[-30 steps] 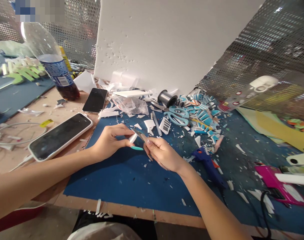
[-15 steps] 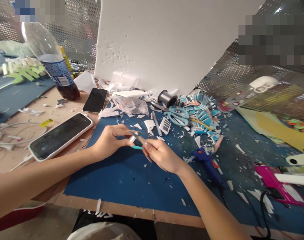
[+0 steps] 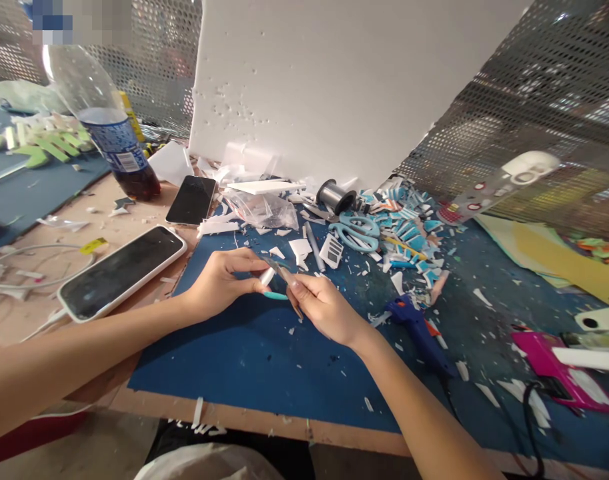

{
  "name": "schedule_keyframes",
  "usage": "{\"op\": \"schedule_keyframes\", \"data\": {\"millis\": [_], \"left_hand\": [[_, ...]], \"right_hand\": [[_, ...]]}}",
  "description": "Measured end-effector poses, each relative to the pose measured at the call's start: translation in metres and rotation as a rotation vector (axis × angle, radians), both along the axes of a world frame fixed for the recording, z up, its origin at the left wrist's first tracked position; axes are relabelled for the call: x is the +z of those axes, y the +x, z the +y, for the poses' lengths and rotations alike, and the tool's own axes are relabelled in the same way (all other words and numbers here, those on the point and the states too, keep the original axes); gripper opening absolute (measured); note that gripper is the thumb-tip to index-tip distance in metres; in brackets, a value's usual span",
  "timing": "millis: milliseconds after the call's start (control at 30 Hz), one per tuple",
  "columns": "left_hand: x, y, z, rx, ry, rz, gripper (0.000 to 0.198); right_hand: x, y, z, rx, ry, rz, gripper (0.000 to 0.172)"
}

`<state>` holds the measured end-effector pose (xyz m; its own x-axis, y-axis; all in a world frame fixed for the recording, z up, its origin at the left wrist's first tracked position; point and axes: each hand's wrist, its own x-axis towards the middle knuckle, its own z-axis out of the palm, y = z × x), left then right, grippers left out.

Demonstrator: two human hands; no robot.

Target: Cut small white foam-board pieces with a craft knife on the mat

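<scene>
The work looked to be under way rather than finished: a small white piece [image 3: 267,275] was held above the middle of the blue mat [image 3: 219,367], and nothing showed how much shaping remained. The fingers of the left hand [image 3: 224,283] were pinched nearly together on that piece, thumb below and forefinger above, while those of the right hand [image 3: 327,308] were closed around a thin grey tool [image 3: 283,271], perhaps a blade, angled against it. Whether it was cutting could not be told. White scraps [image 3: 299,252] near the mat's middle and a heap of blue-and-white pieces [image 3: 409,230] toward its far side suggested cutting already done. Scissors [image 3: 354,232] lay on the mat's far part, a glue gun [image 3: 419,333] on its right. Compared with half a second earlier, the tool seemed drawn slightly back to the right and the piece turned a little; the scraps, scissors and glue gun had not moved.
</scene>
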<state>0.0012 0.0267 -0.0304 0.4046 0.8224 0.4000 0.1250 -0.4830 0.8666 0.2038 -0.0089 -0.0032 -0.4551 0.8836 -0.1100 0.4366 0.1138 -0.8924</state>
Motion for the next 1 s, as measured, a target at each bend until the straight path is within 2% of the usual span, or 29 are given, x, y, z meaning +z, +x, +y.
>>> {"op": "schedule_keyframes", "data": {"millis": [300,600,833,1000], "left_hand": [[-0.0001,0.0012,-0.0011,-0.044,-0.029,0.008,0.028],[0.0016,0.0005,-0.0019,-0.013,-0.002,0.005,0.024],[0.0007,0.0014,-0.0025,-0.047,-0.063,0.003,0.027],[-0.0003,0.0004,-0.0024,-0.039,-0.044,-0.018,0.024]], "right_hand": [[-0.0048,-0.0028,-0.0009,0.006,-0.040,0.028,0.045],[-0.0028,-0.0014,-0.0011,0.003,-0.062,0.026,0.047],[-0.0094,-0.0033,-0.0018,-0.004,-0.084,0.081,0.046],[-0.0049,-0.0019,-0.0020,0.010,-0.076,0.062,0.046]]}}
